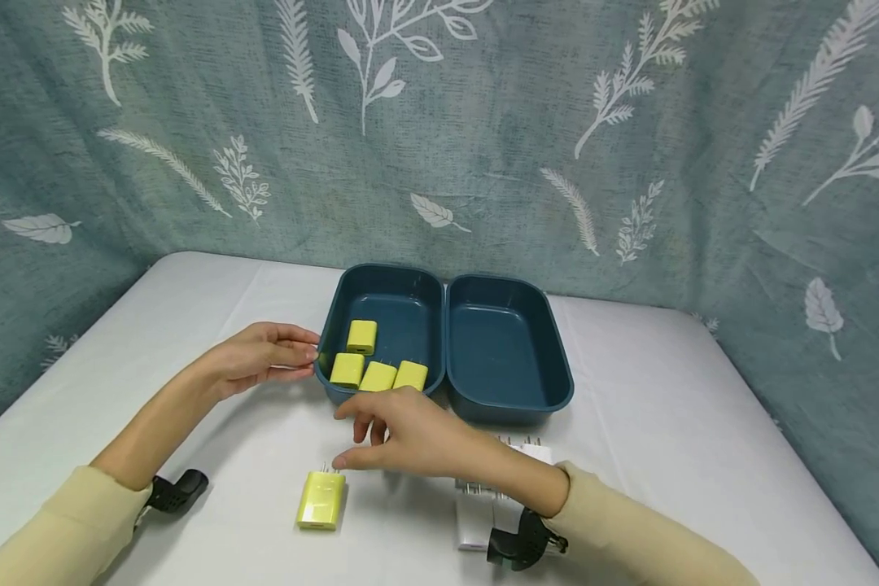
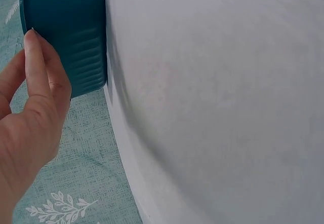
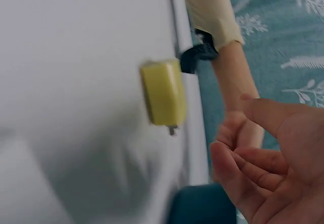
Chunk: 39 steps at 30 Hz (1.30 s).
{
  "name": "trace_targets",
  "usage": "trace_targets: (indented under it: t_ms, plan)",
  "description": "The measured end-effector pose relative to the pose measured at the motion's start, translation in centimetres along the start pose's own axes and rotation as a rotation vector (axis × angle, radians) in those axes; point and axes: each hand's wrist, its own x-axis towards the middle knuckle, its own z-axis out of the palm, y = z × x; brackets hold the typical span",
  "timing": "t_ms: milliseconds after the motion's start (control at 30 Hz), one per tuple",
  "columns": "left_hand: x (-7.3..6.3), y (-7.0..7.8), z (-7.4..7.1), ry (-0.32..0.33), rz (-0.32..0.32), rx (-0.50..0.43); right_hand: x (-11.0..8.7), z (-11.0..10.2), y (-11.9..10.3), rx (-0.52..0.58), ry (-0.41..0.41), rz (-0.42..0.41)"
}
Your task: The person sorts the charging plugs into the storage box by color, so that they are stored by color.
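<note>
My left hand (image 1: 267,356) touches the outer left side of the left blue bin (image 1: 393,277) with its fingertips. In the left wrist view, fairly straight fingers of the left hand (image 2: 38,97) lie against the bin wall (image 2: 81,46). Several yellow charger plugs (image 1: 362,336) sit inside that bin. My right hand (image 1: 410,431), thumb and fingers apart, hovers in front of the bin and holds nothing. Just below its thumb, one yellow charger plug (image 1: 321,500) lies on the table, prongs facing the bin. The right wrist view shows that plug (image 3: 164,93) beside the hand (image 3: 273,163).
A second blue bin (image 1: 509,411) stands against the first on its right. Several white charger plugs (image 1: 474,523) lie on the white table (image 1: 652,456), partly covered by the right forearm. A patterned green cloth (image 1: 483,163) hangs behind the table.
</note>
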Motion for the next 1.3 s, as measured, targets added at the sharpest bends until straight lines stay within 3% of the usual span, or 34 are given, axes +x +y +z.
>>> trace_targets:
  t_ms: [400, 1300]
  plan:
    - [-0.1, 0.0, 0.2, -0.009, 0.005, -0.018, -0.9, 3.8, 0.9, -0.133, -0.07, -0.041]
    - [-0.1, 0.0, 0.3, 0.002, 0.011, -0.007, -1.3, 5.2, 0.5, -0.199, -0.013, -0.099]
